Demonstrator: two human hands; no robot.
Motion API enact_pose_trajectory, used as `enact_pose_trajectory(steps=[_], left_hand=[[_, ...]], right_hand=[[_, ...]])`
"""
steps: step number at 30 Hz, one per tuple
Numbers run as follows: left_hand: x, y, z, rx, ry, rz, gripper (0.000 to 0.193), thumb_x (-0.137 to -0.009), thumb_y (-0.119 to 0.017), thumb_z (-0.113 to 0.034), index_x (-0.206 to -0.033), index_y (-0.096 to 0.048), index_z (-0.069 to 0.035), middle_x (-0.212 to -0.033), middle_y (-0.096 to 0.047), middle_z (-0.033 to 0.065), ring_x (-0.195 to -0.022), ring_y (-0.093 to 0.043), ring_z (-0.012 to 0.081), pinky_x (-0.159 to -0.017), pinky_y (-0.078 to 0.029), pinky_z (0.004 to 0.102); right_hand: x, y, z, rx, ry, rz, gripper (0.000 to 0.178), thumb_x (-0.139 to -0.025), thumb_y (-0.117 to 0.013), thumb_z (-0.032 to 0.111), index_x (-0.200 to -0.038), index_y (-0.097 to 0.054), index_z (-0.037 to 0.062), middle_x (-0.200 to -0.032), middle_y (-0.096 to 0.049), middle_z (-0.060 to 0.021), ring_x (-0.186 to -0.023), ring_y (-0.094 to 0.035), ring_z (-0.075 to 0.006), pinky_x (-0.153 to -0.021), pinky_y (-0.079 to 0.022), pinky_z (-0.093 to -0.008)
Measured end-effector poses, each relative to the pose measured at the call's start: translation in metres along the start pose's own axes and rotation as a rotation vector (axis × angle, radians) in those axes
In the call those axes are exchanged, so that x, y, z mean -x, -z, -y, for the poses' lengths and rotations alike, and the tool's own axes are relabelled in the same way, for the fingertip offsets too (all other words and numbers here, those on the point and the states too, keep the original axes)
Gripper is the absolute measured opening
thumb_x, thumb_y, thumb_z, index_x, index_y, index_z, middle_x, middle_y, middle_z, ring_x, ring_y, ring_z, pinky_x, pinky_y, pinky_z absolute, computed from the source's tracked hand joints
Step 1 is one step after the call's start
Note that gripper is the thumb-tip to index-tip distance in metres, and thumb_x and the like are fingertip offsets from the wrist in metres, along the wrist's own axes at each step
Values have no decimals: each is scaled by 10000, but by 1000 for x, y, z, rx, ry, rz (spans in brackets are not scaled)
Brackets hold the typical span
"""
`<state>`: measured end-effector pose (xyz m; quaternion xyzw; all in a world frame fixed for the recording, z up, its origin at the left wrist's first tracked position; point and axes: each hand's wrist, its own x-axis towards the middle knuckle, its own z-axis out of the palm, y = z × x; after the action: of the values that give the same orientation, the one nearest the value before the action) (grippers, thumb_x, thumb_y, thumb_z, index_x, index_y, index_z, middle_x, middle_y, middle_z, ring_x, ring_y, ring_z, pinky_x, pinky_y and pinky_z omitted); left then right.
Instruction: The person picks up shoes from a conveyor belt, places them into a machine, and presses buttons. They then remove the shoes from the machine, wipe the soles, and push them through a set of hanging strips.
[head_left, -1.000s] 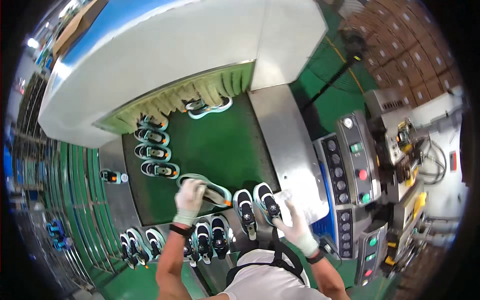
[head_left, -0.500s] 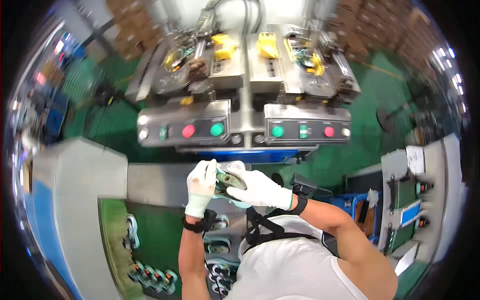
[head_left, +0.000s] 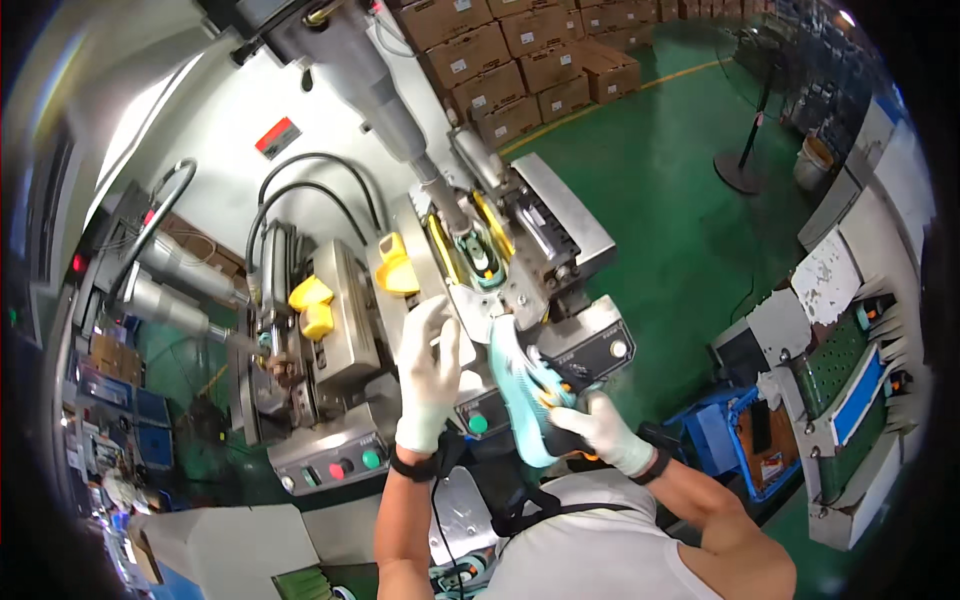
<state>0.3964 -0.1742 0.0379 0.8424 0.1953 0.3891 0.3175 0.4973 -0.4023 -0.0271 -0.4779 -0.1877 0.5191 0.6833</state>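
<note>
Cardboard boxes (head_left: pixel 550 68) stand stacked beside a yellow line (head_left: pixel 690 73) on green floor (head_left: pixel 660 180).

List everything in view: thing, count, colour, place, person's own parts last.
Held shoe: one, teal and black, lower centre
Machines: two, silver, centre and left
Second shoe: one, teal and black, in right machine
Other shoes: count unclear, teal, bottom edge
Yellow blocks: several, yellow, atop machines
Cartons: many, brown, top
Stand: one, black, upper right
Wristbands: two, black, lower centre
Left hand: one, white-gloved, beside held shoe
Right hand: one, white-gloved, gripping held shoe
</note>
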Motion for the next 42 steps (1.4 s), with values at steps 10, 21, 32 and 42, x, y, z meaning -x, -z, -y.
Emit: enact_pose_trajectory(steps=[10,21,32,42], left_hand=[[-107,-166,260,-394,518,170,839,-880,-669,-330,-1380,-236,185,-1240,-508,415,-1125,-580,492,-1007,-457,468],[-86,-32,233,120,548,134,224,-996,-542,-231,-985,-635,-28,-800,-608,21,-678,-579,121,-540,-452,278],[181,115,50,226,667,194,337,-974,-551,-143,-1245,-518,55,-883,-541,36,-772,-528,120,-697,-469,264],[473,59,108,-633,1389,283,323,-911,-634,-214,-1168,-620,-20,-1167,-637,183,-1056,-615,301,-940,-475,448]], right_hand=[[29,73,17,-162,178,-347,453,-868,-733,170,-1249,-605,-40,-1154,-676,-52,-1002,-631,-138,-899,-508,-320],[-3,37,14,3,64,-320,409,-884,-661,100,-1272,-607,-17,-1109,-663,-55,-991,-614,-124,-875,-510,-308],[-400,22,35,961,70,-228,366,-835,-740,249,-1061,-666,-29,-934,-721,-131,-858,-696,-245,-783,-544,-375],[-459,47,-41,1377,332,-514,603,-797,-719,508,-1063,-673,-31,-1057,-689,-281,-1010,-671,-418,-869,-527,-469]])
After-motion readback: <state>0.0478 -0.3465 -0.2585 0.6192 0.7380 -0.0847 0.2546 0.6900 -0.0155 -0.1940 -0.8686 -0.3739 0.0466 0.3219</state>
